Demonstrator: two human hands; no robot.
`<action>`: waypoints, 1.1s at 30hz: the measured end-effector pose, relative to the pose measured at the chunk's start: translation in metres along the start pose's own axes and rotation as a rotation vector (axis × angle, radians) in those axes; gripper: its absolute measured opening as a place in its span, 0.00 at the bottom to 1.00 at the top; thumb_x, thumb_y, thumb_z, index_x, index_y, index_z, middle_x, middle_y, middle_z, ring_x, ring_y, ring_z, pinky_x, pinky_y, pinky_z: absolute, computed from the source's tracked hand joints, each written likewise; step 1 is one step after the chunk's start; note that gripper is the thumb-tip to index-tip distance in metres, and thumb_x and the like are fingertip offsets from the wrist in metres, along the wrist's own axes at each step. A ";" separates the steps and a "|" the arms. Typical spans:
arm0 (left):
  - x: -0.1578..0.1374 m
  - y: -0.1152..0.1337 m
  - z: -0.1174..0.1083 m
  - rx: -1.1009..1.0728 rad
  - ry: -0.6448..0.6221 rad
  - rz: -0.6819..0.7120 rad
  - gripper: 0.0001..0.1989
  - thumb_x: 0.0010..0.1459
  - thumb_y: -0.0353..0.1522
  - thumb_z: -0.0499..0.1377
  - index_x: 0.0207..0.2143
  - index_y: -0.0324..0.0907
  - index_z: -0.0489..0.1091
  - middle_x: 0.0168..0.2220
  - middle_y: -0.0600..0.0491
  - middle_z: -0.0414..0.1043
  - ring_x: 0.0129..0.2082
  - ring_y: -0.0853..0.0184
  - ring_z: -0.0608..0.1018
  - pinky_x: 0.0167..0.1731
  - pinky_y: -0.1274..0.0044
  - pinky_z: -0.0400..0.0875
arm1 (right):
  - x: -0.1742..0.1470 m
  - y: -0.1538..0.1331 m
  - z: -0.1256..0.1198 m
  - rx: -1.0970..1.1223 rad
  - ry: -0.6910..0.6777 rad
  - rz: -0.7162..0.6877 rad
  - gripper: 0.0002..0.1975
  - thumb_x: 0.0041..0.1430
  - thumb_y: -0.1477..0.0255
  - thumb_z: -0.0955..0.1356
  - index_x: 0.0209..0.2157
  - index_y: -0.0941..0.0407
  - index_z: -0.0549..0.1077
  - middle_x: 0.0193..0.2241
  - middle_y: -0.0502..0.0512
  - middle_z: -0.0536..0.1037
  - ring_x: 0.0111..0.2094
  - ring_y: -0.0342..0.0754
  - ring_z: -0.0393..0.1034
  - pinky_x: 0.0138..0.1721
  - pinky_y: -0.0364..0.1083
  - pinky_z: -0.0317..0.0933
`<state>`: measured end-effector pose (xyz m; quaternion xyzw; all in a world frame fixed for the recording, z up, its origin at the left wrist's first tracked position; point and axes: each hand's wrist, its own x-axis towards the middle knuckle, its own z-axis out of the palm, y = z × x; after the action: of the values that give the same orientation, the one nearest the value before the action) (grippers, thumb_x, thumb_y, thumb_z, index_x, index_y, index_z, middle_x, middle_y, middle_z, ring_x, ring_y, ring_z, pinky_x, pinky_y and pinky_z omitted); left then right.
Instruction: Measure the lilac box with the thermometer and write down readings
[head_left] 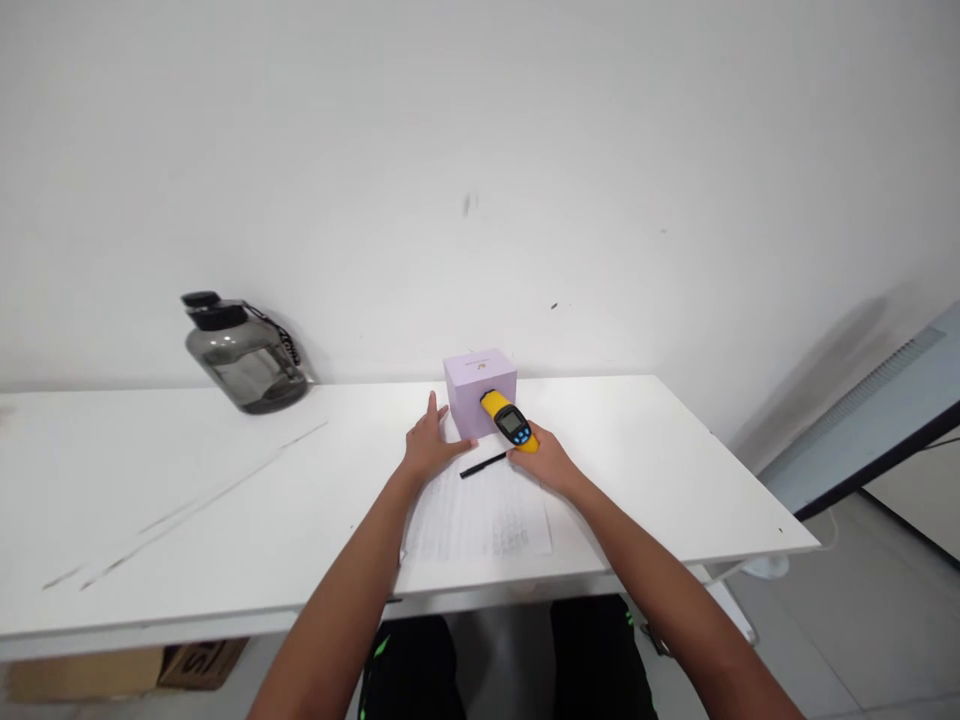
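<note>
A pale purple box (pixel 466 402) stands on the white table, close to the wall. My left hand (pixel 430 441) is open at its left front corner, with fingers and thumb spread around that edge. In my right hand (pixel 549 460) is a yellow and black infrared thermometer (pixel 513 424), its small screen and blue buttons facing up. Its nose points at the front face of the box; I cannot tell whether they touch. A black pen (pixel 481 465) lies just left of my right hand, on printed paper sheets (pixel 480 515).
A large grey water bottle (pixel 251 360) with a black lid and strap stands on the white table (pixel 225 520) at the left, near the wall. A flat grey panel (pixel 870 430) leans to the right of the table. Cardboard boxes (pixel 97 675) sit underneath at the left.
</note>
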<state>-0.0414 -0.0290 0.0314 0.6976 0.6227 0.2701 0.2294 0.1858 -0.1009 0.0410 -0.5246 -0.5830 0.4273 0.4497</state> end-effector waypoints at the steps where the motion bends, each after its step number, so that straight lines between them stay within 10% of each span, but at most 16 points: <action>1: 0.000 0.000 0.001 0.003 -0.006 0.008 0.68 0.46 0.48 0.69 0.73 0.42 0.25 0.70 0.42 0.59 0.72 0.50 0.55 0.67 0.58 0.47 | 0.001 0.001 0.000 -0.014 0.003 -0.001 0.18 0.44 0.70 0.70 0.41 0.54 0.75 0.29 0.47 0.73 0.31 0.46 0.66 0.34 0.46 0.60; 19: -0.003 -0.001 0.001 -0.191 0.030 -0.038 0.66 0.41 0.46 0.73 0.72 0.43 0.35 0.62 0.42 0.70 0.64 0.51 0.69 0.61 0.63 0.59 | 0.011 0.014 -0.004 0.055 0.084 -0.049 0.20 0.46 0.62 0.74 0.40 0.55 0.73 0.29 0.46 0.70 0.31 0.46 0.62 0.37 0.46 0.59; 33: -0.004 0.002 -0.001 -0.083 0.001 -0.016 0.63 0.43 0.45 0.71 0.72 0.42 0.37 0.64 0.42 0.68 0.66 0.48 0.65 0.63 0.62 0.56 | 0.015 0.013 -0.008 0.044 0.440 -0.122 0.20 0.52 0.55 0.71 0.40 0.54 0.71 0.31 0.49 0.71 0.34 0.48 0.64 0.39 0.47 0.61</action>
<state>-0.0408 -0.0333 0.0331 0.6824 0.6165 0.2943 0.2601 0.1959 -0.0848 0.0315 -0.5590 -0.4920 0.2871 0.6025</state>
